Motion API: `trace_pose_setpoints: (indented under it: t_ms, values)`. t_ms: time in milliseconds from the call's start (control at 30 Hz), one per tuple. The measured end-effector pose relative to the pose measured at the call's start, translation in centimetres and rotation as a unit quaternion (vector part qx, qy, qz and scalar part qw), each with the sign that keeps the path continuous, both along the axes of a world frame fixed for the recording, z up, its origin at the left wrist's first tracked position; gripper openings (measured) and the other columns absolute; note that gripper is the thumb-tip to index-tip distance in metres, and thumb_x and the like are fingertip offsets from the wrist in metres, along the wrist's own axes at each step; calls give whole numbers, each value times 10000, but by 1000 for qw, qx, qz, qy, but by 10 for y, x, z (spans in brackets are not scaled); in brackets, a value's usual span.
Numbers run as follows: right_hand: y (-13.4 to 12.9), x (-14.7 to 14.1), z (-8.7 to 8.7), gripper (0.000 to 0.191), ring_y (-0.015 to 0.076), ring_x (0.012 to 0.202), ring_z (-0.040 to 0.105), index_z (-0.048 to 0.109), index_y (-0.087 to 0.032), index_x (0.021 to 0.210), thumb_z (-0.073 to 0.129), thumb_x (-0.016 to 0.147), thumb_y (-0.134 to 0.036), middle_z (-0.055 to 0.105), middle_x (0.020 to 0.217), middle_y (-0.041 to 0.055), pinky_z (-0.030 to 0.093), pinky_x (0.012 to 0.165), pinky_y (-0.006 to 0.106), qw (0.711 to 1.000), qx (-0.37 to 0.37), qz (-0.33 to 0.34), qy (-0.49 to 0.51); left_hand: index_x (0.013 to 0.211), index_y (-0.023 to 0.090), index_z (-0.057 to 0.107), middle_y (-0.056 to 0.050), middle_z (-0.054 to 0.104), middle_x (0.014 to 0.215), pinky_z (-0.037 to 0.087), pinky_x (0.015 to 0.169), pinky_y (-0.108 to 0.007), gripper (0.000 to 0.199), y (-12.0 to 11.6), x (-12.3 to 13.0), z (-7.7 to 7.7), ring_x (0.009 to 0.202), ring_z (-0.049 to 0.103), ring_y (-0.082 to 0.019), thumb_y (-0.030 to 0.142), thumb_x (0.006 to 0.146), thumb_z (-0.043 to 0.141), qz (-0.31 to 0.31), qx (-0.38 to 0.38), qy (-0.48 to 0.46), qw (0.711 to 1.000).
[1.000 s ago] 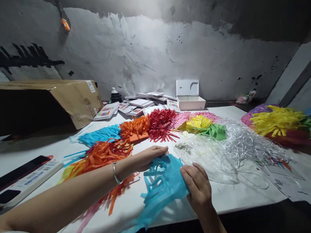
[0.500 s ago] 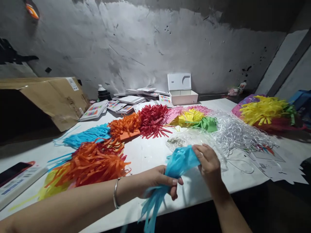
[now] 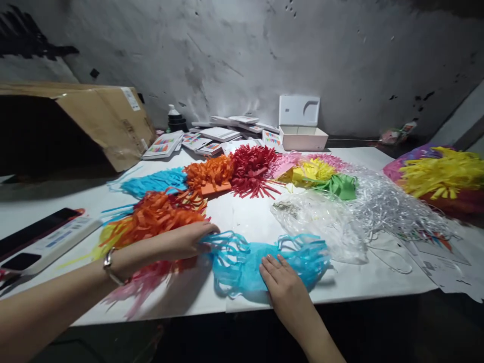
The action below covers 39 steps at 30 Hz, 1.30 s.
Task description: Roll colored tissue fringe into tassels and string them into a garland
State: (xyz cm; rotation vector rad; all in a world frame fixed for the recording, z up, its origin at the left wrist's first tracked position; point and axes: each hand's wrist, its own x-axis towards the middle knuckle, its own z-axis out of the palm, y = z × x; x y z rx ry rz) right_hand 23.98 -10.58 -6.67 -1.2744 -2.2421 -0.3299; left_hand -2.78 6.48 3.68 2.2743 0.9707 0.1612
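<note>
A light-blue fringed tissue-paper tassel [image 3: 252, 267] lies spread across the table's front edge area, with a plain middle band and cut strips at both ends. My right hand [image 3: 283, 282] rests on the middle band, fingers stretched out flat. At the tassel's left end, my left hand [image 3: 198, 237] has its fingers closed round some of the blue strips; the fingertips are partly hidden. Just behind and under my left wrist is a heap of orange tissue fringe [image 3: 159, 212], with pink fringe [image 3: 139, 290] below it.
Fringe bundles in blue [image 3: 155, 182], orange [image 3: 209, 174], red [image 3: 252, 169], yellow [image 3: 312, 172] and green [image 3: 342, 186] form an arc. Right are a clear plastic bag [image 3: 321, 224] and silver tinsel [image 3: 397, 204]. Behind stand flat packs [image 3: 219, 133], an open box [image 3: 304, 138] and a carton [image 3: 109, 121].
The blue tassel has gone from being bunched up in both hands to lying spread on the table. My left hand moved left to its strips; my right hand came down flat on it.
</note>
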Motion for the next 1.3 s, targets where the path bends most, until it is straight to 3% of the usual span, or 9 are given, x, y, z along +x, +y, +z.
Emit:
trace_pose_setpoints:
  t_ms: [100, 167, 200, 333, 467, 700, 933, 1133, 1300]
  values:
    - [6, -22, -11, 427, 290, 1251, 604, 629, -117, 1287, 566, 868, -66, 652, 1327, 134, 513, 1077, 480, 998, -31, 19, 52, 1228, 206, 610, -144, 584, 1286, 468, 1010, -407, 326, -34, 4, -8, 1191, 551, -271, 234, 904, 592, -105, 144, -43, 983]
    - [5, -30, -12, 437, 288, 1275, 584, 613, -120, 1308, 598, 872, -91, 629, 1360, 127, 503, 1084, 481, 995, -58, 19, 74, 1278, 204, 560, -143, 599, 1278, 485, 1004, -391, 397, -60, 16, -21, 1181, 563, -267, 243, 891, 636, -208, 187, -49, 959]
    - [4, -32, -10, 445, 289, 1286, 574, 600, -122, 1324, 606, 880, -104, 615, 1378, 126, 501, 1085, 484, 994, -75, 19, 76, 1269, 194, 556, -143, 628, 1231, 486, 1004, -413, 433, -71, 22, -29, 1154, 576, -282, 258, 860, 686, -225, 207, -54, 951]
    - [-9, -21, -1, 396, 296, 1275, 581, 583, -122, 1329, 579, 933, -142, 627, 1358, 141, 511, 1061, 518, 989, -106, 35, 92, 1180, 182, 585, -129, 671, 1149, 496, 977, -421, 331, -89, 29, -60, 1078, 608, -280, 250, 873, 687, -213, 216, -60, 951]
    - [-22, -3, 7, 292, 267, 1257, 592, 623, -161, 1248, 573, 961, -167, 674, 1275, 127, 508, 1064, 496, 979, -119, 55, 155, 1154, 186, 599, -128, 659, 1183, 490, 962, -400, 246, -82, 23, -73, 1077, 606, -266, 243, 916, 621, -207, 193, -95, 954]
    - [-23, -4, 16, 181, 224, 1113, 659, 674, -215, 1025, 555, 946, -104, 722, 1084, 71, 524, 1026, 432, 955, -151, 29, 254, 1122, 194, 610, -123, 664, 1160, 488, 920, -354, 191, -79, 24, -71, 1042, 618, -239, 259, 944, 584, -195, 162, -139, 957]
    - [-19, -7, 21, 141, 198, 925, 688, 657, -230, 899, 568, 938, -127, 714, 911, 27, 493, 1047, 465, 937, -183, 0, 298, 1079, 182, 636, -121, 683, 1073, 481, 916, -366, 181, -82, 28, -62, 1030, 612, -247, 288, 963, 546, -180, 124, -127, 968]
    - [-22, 2, 31, 160, 203, 991, 666, 699, -240, 971, 556, 972, -167, 718, 993, 40, 525, 973, 405, 934, -208, 7, 290, 1008, 183, 653, -107, 689, 1047, 477, 886, -358, 175, -83, 31, -62, 1004, 617, -233, 205, 985, 481, -177, 118, -119, 970]
    - [-27, 21, 41, 172, 194, 988, 677, 705, -256, 1041, 574, 964, -176, 722, 1030, 38, 558, 870, 324, 935, -140, -54, 321, 956, 195, 656, -96, 698, 1039, 463, 911, -358, 177, -83, 31, -72, 1044, 607, -230, 155, 973, 484, -169, 125, -153, 966]
